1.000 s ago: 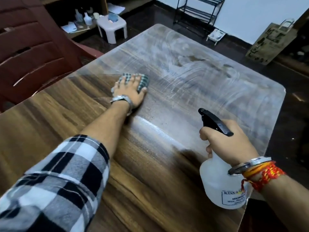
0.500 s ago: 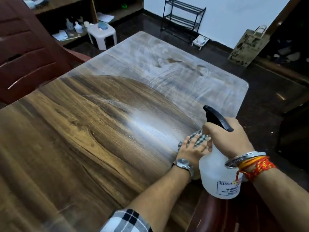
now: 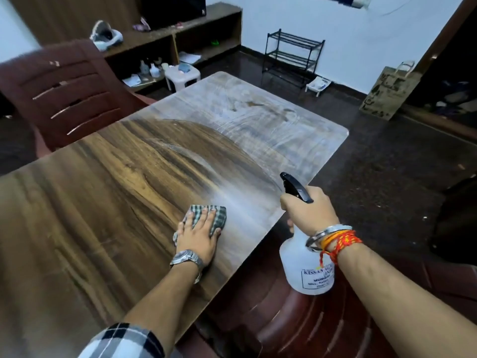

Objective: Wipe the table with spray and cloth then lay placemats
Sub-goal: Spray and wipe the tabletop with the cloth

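A maroon chair (image 3: 64, 91) stands at the table's (image 3: 103, 202) left edge. The left hand (image 3: 197, 235) lies flat, fingers spread, pressing the checked cloth (image 3: 210, 217) onto the table near its right edge. Just past that edge, the right hand's (image 3: 308, 211) grip is clenched around the spray bottle (image 3: 307, 267), held in the air, nozzle toward the table.

Home living room: wooden table (image 3: 108, 202), plastic chair (image 3: 67, 91), shoe rack (image 3: 291, 58).

Head view looks forward and down, close over the table (image 3: 108, 202) (one view only).
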